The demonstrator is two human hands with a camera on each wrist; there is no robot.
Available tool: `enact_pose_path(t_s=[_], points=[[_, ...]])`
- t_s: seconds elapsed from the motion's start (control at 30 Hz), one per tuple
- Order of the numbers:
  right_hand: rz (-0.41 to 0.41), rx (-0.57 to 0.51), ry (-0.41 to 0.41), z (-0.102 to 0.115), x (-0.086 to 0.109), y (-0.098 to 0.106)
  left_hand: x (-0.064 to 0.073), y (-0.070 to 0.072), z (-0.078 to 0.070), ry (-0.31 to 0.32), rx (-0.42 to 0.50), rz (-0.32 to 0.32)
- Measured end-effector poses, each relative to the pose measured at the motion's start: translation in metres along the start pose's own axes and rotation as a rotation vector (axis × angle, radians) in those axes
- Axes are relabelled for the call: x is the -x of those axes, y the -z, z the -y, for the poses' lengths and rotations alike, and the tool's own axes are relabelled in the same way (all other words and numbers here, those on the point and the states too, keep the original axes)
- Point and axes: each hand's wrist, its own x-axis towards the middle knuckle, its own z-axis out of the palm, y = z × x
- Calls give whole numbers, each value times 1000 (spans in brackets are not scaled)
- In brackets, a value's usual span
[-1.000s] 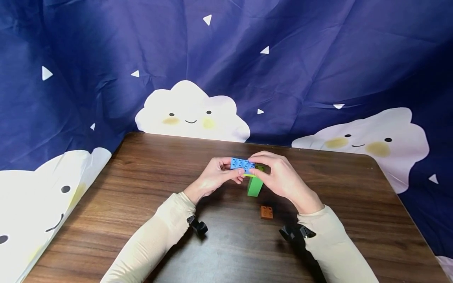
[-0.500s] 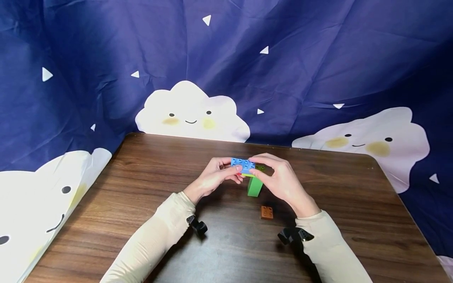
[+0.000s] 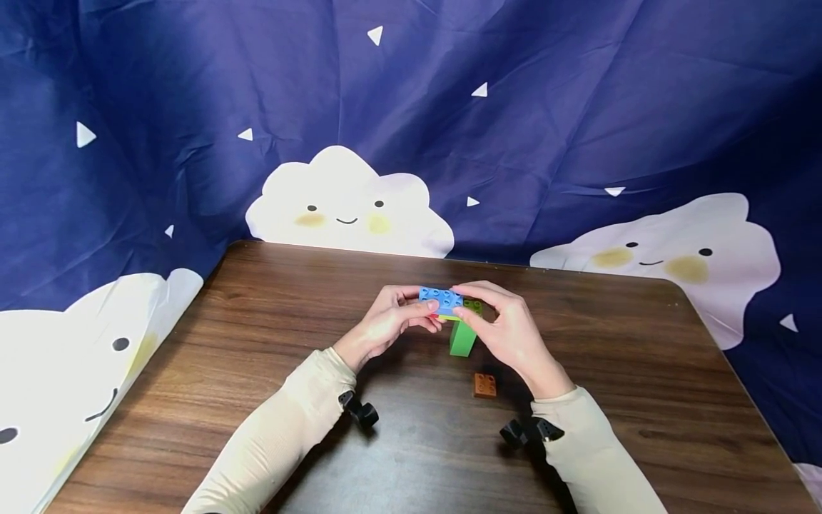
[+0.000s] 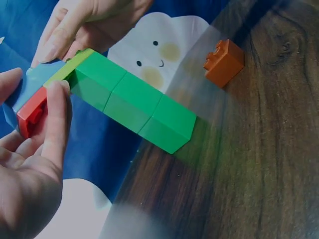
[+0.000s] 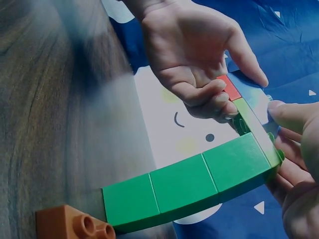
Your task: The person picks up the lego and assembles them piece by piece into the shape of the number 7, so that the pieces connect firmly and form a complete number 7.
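A blue brick point(image 3: 442, 300) with studs on top lies across a lime green brick point(image 5: 255, 130) and a red brick point(image 4: 32, 112). Below the lime brick's other end stands a column of green bricks point(image 4: 133, 99), upright on the table in the head view. My left hand point(image 3: 387, 320) grips the blue brick's left end, thumb on its top and fingers under the red and lime bricks. With thumb and fingers, my right hand point(image 3: 517, 330) pinches the blue brick's right end. Part of the lime brick's studded top shows beside it.
On the brown wooden table point(image 3: 308, 314), a small orange brick point(image 3: 484, 385) sits nearer the person than the green column. A dark blue cloth point(image 3: 411, 107) with white clouds hangs behind the table's far edge.
My right wrist and forearm have shifted slightly left and down, while the fingers stay at the blue brick. The left hand and the bricks have hardly moved.
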Motion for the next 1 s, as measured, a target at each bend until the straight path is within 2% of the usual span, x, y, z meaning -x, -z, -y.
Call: enact_pose_path(t_s=[0.27, 0.53, 0.77, 1.0], points=[[2, -31, -19, -1, 1, -1, 0, 1, 1, 16, 9, 0], [1, -25, -22, -3, 4, 0, 2, 1, -1, 38, -74, 20], [4, -73, -45, -7, 10, 3, 4, 2, -1, 60, -116, 9], [-12, -39, -68, -11, 19, 11, 4, 5, -1, 60, -202, -13]])
